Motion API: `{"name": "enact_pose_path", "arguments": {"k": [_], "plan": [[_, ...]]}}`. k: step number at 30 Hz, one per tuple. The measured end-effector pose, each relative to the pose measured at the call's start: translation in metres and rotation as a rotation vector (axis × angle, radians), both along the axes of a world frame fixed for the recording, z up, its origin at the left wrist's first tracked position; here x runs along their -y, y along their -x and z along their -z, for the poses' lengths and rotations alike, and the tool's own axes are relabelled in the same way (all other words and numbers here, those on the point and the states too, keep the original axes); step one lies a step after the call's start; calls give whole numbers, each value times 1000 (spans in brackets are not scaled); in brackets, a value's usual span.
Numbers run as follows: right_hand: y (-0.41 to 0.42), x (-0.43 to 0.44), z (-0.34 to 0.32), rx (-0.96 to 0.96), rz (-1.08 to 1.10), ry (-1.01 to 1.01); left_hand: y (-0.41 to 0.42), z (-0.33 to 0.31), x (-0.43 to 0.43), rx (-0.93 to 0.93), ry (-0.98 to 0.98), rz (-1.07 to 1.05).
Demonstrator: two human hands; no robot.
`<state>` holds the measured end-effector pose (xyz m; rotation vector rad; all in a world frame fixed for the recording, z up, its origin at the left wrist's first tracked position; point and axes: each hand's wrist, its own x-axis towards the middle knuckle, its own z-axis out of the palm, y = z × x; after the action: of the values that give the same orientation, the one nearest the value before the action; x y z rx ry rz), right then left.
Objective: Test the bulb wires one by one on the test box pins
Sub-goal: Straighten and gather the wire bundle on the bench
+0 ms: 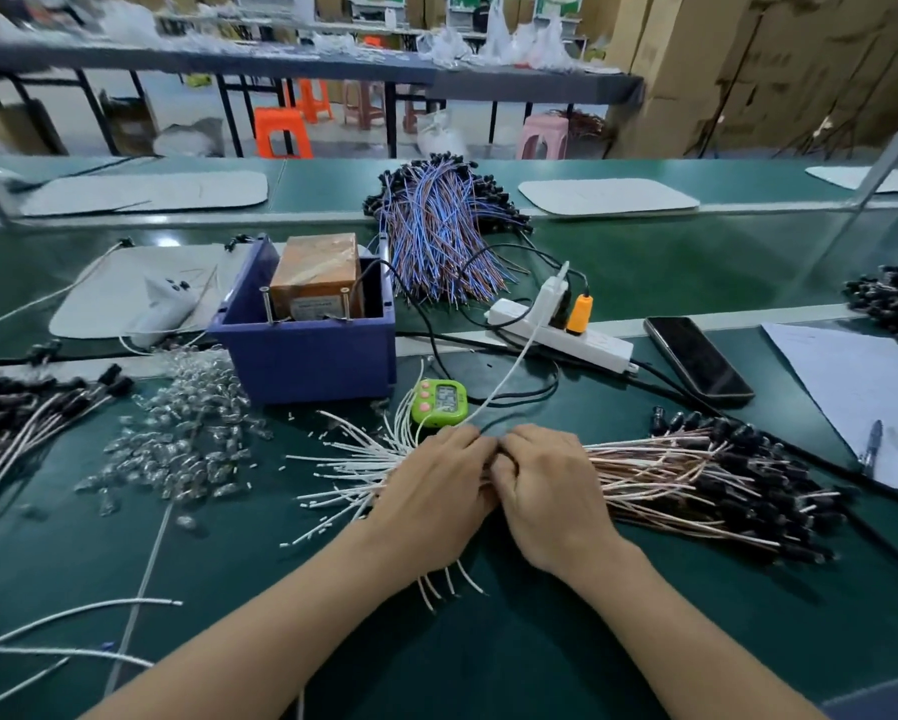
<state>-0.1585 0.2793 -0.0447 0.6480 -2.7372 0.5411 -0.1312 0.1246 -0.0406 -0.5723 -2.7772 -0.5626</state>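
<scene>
A bundle of bulb wires lies across the green table, black sockets to the right and white tips fanned out to the left. My left hand lies over the middle of the bundle, fingers curled round the wires. My right hand is close beside it, fingers curled into the same wires. The test box, a blue bin with a brown transformer and upright metal pins, stands behind, apart from both hands.
Clear small bulbs are heaped at the left, beside more socket wires. A green timer, a white power strip, a phone, paper with a pen and a blue-and-red wire pile surround the box.
</scene>
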Motion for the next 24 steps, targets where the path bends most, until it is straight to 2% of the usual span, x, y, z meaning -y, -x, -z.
{"name": "enact_pose_path", "arguments": {"k": [4,7,11,17,19,21,24], "plan": [[-5,13,-5,47,26,120,-14,-8,8,19,-89,-16],[-16,25,-19,79,-20,336,-26,-18,20,-14,-319,-81],[-21,62,-48,178,-149,452,-38,-33,53,-112,-592,-313],[-30,166,-81,348,-377,470,-63,-55,140,-166,-721,-697],[-31,209,-86,439,-455,430,-73,-59,176,-188,-684,-820],[-30,254,-89,473,-539,283,-81,-61,216,-167,-546,-961],[-30,318,-95,400,-645,29,-92,-58,274,-94,-371,-1163]]}}
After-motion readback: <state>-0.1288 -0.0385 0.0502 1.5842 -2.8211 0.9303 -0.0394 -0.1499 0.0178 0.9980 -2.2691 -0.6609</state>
